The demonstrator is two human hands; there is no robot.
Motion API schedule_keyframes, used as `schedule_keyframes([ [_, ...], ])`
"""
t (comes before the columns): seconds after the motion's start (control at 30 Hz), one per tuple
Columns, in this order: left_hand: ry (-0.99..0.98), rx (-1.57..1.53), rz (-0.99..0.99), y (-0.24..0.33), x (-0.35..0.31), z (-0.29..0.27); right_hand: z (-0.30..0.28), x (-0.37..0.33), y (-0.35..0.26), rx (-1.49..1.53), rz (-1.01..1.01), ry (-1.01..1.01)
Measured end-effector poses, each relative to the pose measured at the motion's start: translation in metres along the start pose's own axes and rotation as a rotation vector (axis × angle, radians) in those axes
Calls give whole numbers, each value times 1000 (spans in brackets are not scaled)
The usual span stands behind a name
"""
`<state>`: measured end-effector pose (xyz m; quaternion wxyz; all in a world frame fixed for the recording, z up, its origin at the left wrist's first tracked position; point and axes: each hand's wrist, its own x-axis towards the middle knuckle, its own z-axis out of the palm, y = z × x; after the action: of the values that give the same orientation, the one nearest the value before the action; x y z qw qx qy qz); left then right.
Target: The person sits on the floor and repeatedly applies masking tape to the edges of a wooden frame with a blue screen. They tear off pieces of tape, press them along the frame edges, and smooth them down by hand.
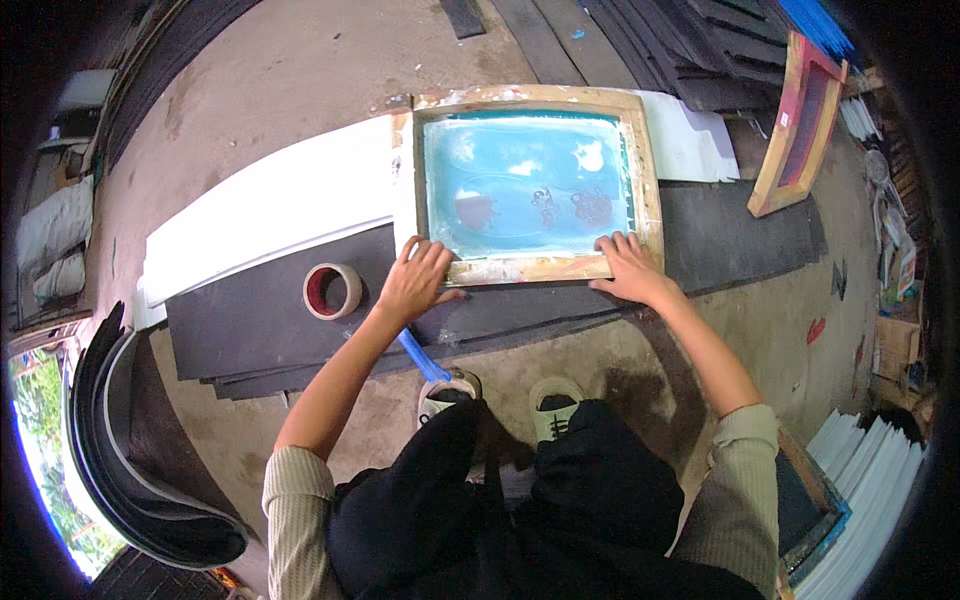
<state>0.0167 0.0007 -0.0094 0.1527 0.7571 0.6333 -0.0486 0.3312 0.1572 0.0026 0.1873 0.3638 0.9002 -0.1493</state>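
Note:
A wooden screen printing frame [550,270] with a light blue mesh [520,170] lies over white sheets and dark sheets. Small dark figures show on the near half of its mesh. My left hand [415,278] grips the frame's near left corner, fingers curled over the wood and thumb along the near side. At the near right corner, my right hand [630,268] holds the same frame in a similar way. A wide roll of tape [332,291] sits left of my left hand. Below that wrist a blue strip [424,356] sticks out, its far end hidden.
White sheets [270,205] and dark sheets [270,310] spread under the frame. A second wooden frame [795,130] leans at the right, near stacked dark boards [690,50]. Curled black sheets [150,490] stand at lower left, white sheets [870,500] at lower right. My shoes [555,405] are close by.

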Motion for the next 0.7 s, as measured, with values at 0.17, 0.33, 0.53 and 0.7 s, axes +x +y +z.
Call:
schedule_keyframes([
  [0.17, 471, -133, -129, -4, 2, 15, 11, 59, -11, 464, -52, -197],
  [0.33, 769, -508, -522, -17, -2, 43, 10, 76, -27, 197, 67, 154],
  [0.53, 800, -583, -518, -26, 5, 69, 4, 100, -76, 177, -7, 176],
  [0.7, 826, -612, -485, -26, 8, 67, 19, 142, -158, 186, -171, 370],
])
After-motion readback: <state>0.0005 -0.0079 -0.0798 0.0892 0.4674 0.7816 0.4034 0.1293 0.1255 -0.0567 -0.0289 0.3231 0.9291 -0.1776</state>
